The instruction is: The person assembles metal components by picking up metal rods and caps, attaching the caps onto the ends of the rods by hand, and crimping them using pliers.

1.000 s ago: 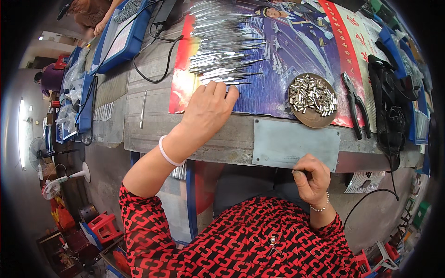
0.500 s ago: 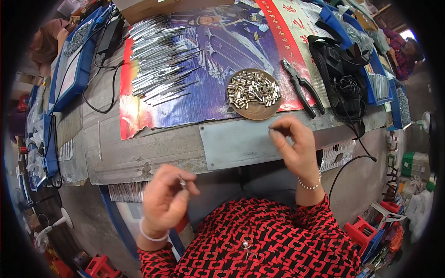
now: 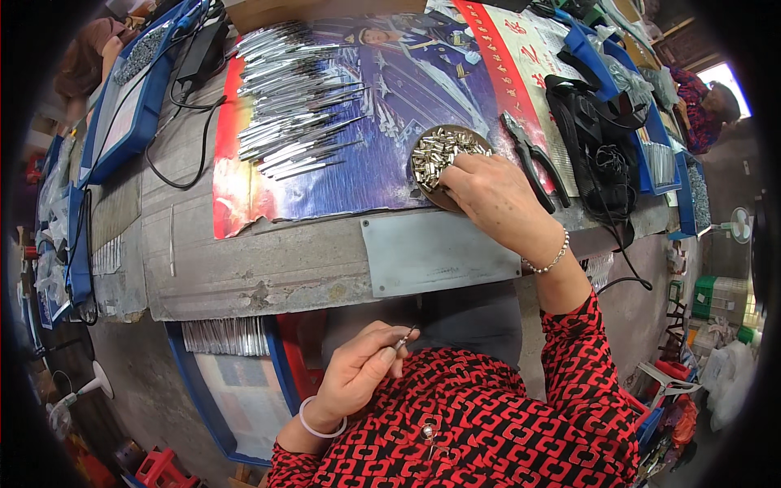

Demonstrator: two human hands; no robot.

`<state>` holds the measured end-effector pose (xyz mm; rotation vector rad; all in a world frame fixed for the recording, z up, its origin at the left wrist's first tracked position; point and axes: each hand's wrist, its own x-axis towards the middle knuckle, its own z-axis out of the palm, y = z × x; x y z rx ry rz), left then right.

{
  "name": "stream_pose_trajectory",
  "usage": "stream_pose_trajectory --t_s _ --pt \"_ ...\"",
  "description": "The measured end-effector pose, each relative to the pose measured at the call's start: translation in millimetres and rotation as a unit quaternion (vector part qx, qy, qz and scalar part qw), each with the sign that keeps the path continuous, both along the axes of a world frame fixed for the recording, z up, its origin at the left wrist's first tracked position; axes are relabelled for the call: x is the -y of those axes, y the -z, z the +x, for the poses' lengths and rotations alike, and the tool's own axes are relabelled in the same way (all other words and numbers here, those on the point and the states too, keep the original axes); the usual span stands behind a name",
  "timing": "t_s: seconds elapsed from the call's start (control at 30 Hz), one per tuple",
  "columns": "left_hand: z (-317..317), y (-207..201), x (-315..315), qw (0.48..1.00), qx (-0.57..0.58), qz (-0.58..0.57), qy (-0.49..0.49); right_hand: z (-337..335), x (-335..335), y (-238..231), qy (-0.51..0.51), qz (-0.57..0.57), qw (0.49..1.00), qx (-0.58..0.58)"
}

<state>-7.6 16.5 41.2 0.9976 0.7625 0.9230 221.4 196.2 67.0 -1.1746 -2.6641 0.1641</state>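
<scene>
Right hand [image 3: 496, 199] moved up from plate edge into dish [image 3: 443, 154].

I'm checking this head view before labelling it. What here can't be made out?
- Right hand: its fingertips are hidden behind its own knuckles over the round dish of small metal pieces, so any grip is unclear.
- Left hand: the thin metal piece it pinches is too small to identify.
- Dish: its near rim is covered by the right hand.
- Pliers: handles partly hidden by the right hand.

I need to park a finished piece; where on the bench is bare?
Free: the grey plate at the front edge, and the poster between pins and dish. Crowded: around the pliers and black cables.
</scene>
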Motion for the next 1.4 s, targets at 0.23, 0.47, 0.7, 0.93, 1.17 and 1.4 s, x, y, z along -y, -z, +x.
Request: stream_pose_trajectory --t_s 0.23,0.47,0.7,0.93,1.17,1.4 --pt "4 7 2 0.997 0.056 -0.045 0.014 0 -13 2 0.006 -0.065 0.997 0.037" --pt "12 6 3 0.991 0.104 -0.072 0.037 10 -1 -9 0.011 -0.069 0.996 -0.053" --pt "16 -1 -4 0.994 0.069 -0.075 0.026 13 61 -3 0.048 -0.333 0.824 -0.455" --pt "28 -8 -14 0.991 0.096 -0.087 0.031 13 92 21 -0.014 -0.537 0.575 -0.617" --pt "38 -8 -11 0.961 0.179 -0.204 0.043 10 101 15 0.085 -0.577 0.531 -0.615" --pt "41 -5 -9 0.927 0.227 -0.287 0.074 22 104 30 -0.008 -0.630 0.462 -0.624"
